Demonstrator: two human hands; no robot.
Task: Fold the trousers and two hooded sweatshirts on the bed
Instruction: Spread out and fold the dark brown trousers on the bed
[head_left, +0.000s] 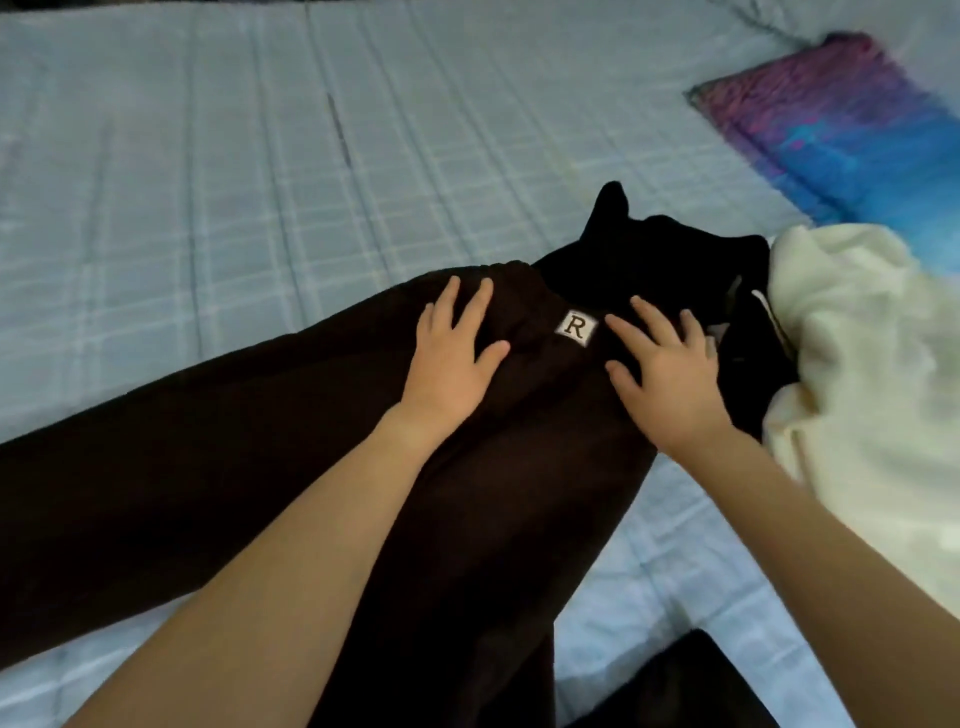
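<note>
Dark brown trousers (218, 467) lie spread across the bed, the waistband with a white "R" patch (575, 326) pointing away from me and the legs running toward the left and the bottom. My left hand (449, 358) rests flat on the waist area, fingers apart. My right hand (660, 371) lies flat just right of the patch, fingers spread. A black hooded sweatshirt (649, 260) is bunched beyond the waistband. A cream hooded sweatshirt (862, 374) is heaped at the right.
The bed (208, 156) has a pale blue checked sheet. A purple and blue folded cloth (841, 124) lies at the far right. Another dark piece of fabric (691, 686) shows at the bottom edge.
</note>
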